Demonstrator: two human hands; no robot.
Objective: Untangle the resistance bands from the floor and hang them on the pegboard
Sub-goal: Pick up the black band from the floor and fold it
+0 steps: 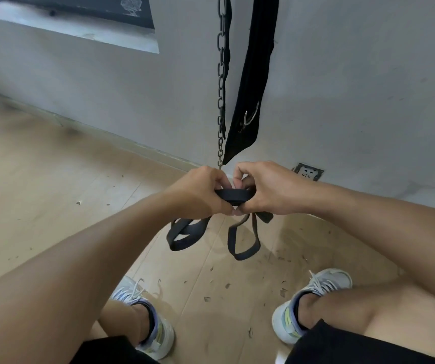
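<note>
I hold a bundle of black resistance bands (233, 195) in the air above the wooden floor, close to the wall. My left hand (198, 191) grips the bundle from the left, and my right hand (266, 189) pinches it from the right, fingers curled over its top. Loops of the bands hang below my hands: one cluster (185, 233) under the left hand, a longer loop (244, 241) under the right. No pegboard shows in this view.
A metal chain (221, 82) and a black padded belt with a ring (250, 82) hang down the grey wall just beyond my hands. A wall socket (308, 172) sits low on the right. My two sneakers (148, 316) (308, 303) stand on the littered floor below.
</note>
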